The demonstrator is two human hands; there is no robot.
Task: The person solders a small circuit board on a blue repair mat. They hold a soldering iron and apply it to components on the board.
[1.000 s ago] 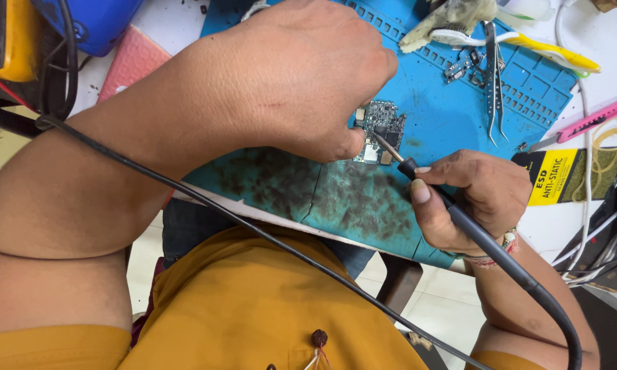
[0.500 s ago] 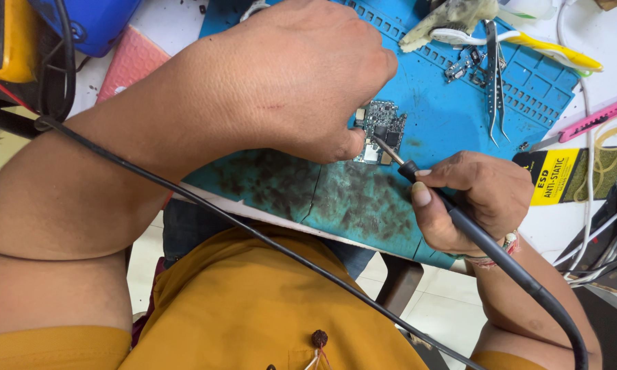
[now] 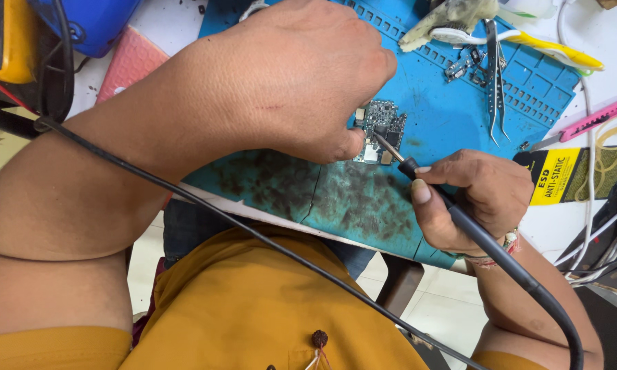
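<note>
The small dark circuit board point(image 3: 380, 130) lies on the blue silicone work mat point(image 3: 445, 116). The left hand point(image 3: 294, 75) pins its near edge, fingers curled tight, steadying it. The right hand point(image 3: 476, 199) grips the black corded soldering iron point(image 3: 459, 219) pen-fashion, tip touching the board.

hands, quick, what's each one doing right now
Left hand: closed, fingers pinning the small circuit board to the blue mat.
Right hand: closed around the soldering iron, tip on the board.
</note>
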